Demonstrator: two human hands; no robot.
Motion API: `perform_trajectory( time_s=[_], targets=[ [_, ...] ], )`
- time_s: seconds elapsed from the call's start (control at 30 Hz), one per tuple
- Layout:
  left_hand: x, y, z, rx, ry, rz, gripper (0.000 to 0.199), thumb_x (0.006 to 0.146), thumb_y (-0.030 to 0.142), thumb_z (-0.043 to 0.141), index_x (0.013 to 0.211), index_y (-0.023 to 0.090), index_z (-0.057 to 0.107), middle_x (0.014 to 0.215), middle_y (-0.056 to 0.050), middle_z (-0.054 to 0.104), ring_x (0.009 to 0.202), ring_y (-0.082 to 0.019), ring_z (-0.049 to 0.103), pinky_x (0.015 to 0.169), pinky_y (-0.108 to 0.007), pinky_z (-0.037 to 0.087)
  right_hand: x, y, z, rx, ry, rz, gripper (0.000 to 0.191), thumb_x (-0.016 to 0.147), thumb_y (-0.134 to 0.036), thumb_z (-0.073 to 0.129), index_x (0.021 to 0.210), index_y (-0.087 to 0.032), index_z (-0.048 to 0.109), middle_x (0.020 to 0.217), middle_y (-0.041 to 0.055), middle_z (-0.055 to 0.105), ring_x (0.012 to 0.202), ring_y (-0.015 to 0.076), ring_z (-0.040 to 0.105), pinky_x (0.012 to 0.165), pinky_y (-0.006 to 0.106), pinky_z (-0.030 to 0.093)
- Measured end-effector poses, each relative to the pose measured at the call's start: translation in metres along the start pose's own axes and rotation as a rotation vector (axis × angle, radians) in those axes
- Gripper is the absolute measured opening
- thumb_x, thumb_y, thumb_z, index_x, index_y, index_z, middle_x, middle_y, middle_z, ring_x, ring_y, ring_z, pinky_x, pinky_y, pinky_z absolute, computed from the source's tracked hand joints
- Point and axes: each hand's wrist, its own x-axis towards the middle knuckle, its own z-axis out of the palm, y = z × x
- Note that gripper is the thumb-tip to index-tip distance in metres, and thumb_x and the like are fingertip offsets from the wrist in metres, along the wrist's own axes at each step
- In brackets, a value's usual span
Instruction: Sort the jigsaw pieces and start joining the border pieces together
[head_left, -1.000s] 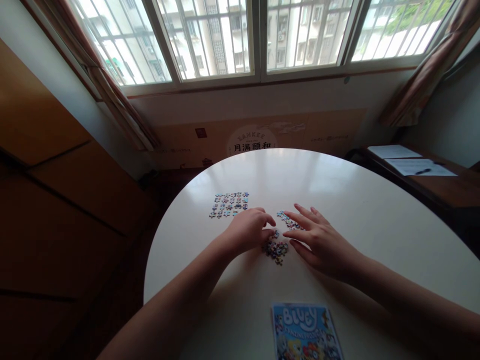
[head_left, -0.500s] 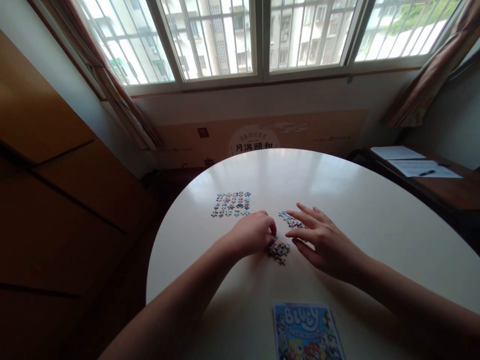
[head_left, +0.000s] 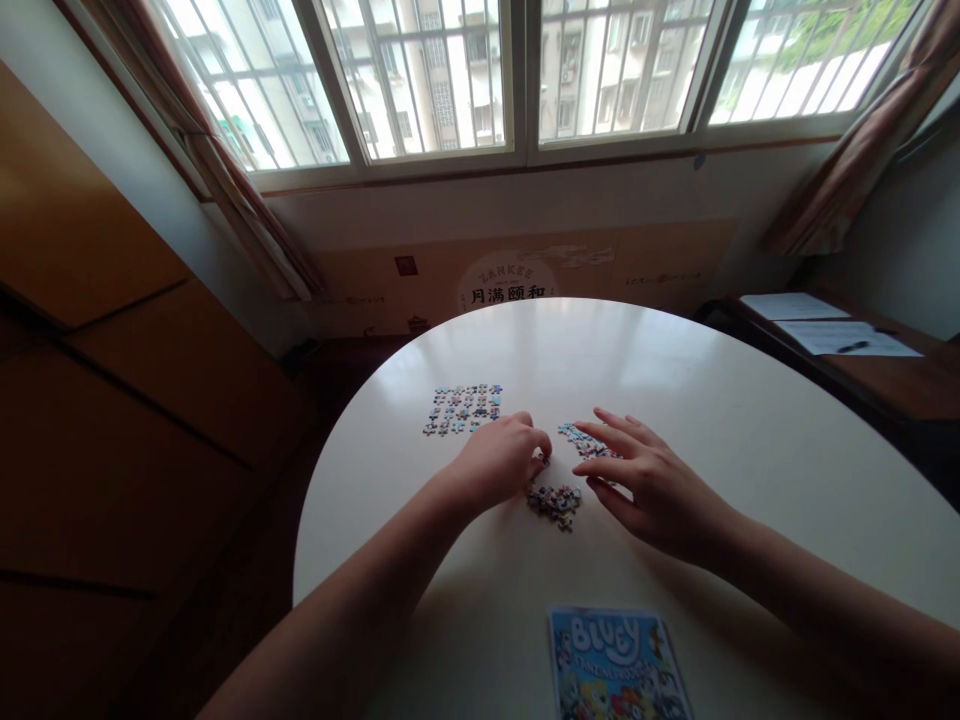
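Observation:
My left hand is closed in a pinch on a small jigsaw piece, just above the white table. Right below its fingers lies a loose heap of jigsaw pieces. My right hand has its fingers spread and holds nothing. It hovers over or rests on a second group of pieces, bluish ones among them, partly hidden by the fingers. To the left of my left hand, separate pieces are laid out in rows; the hand covers the near right corner of them.
A blue "Bluey" picture sheet or box lies close to me on the round white table. Off to the right, papers and a pen rest on a brown surface. A brown cabinet stands at the left, a barred window ahead.
My left hand has shifted slightly up and left, lifting away from the heap with a piece in its fingertips. My right hand has hardly moved.

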Motion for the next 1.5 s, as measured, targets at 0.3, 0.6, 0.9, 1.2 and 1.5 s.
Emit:
perform_trajectory(
  time_s=[0.3, 0.6, 0.9, 1.2, 1.5],
  targets=[
    [-0.002, 0.003, -0.003, 0.056, -0.040, 0.032, 0.020, 0.088, 0.027, 0.057, 0.102, 0.021, 0.070, 0.106, -0.009, 0.064, 0.091, -0.022, 0.062, 0.077, -0.032, 0.049, 0.002, -0.002, -0.003, 0.033, 0.078, -0.033, 0.027, 0.089, -0.011, 0.059, 0.104, -0.027, 0.075, 0.138, 0.0079, 0.063, 0.139, 0.0337, 0.048, 0.106, 0.061, 0.046],
    [-0.002, -0.003, -0.002, -0.120, -0.031, -0.025, 0.013, 0.080, 0.021, 0.061, 0.092, 0.019, 0.066, 0.099, -0.006, 0.069, 0.087, -0.020, 0.062, 0.073, -0.030, 0.047, 0.001, -0.003, -0.006, 0.052, 0.103, -0.023, 0.027, 0.091, -0.011, 0.057, 0.105, -0.026, 0.075, 0.137, 0.0077, 0.063, 0.139, 0.0325, 0.048, 0.106, 0.059, 0.048],
    [-0.017, -0.053, -0.041, -0.589, 0.176, -0.274, 0.020, 0.082, 0.031, 0.066, 0.095, 0.017, 0.071, 0.089, -0.005, 0.073, 0.076, -0.016, 0.063, 0.066, -0.027, 0.051, -0.001, 0.000, -0.009, 0.088, 0.120, -0.031, 0.026, 0.092, -0.012, 0.057, 0.106, -0.027, 0.074, 0.136, 0.0076, 0.064, 0.137, 0.0322, 0.049, 0.102, 0.058, 0.052],
    [-0.030, -0.082, -0.046, -0.488, -0.185, -0.459, 0.025, 0.070, 0.027, 0.064, 0.091, 0.020, 0.076, 0.083, -0.004, 0.073, 0.077, -0.020, 0.065, 0.054, -0.023, 0.050, -0.003, 0.001, -0.013, 0.108, 0.115, -0.041, 0.026, 0.092, -0.013, 0.057, 0.106, -0.027, 0.073, 0.136, 0.0068, 0.064, 0.137, 0.0314, 0.050, 0.101, 0.055, 0.055],
    [-0.022, -0.085, -0.037, -0.326, -0.141, -0.299, 0.029, 0.075, 0.028, 0.065, 0.101, 0.022, 0.077, 0.092, -0.004, 0.077, 0.079, -0.020, 0.067, 0.065, -0.026, 0.048, -0.004, -0.001, -0.017, 0.120, 0.112, -0.055, 0.026, 0.092, -0.013, 0.058, 0.107, -0.028, 0.073, 0.137, 0.0070, 0.064, 0.137, 0.0315, 0.050, 0.100, 0.055, 0.055]
  ],
)
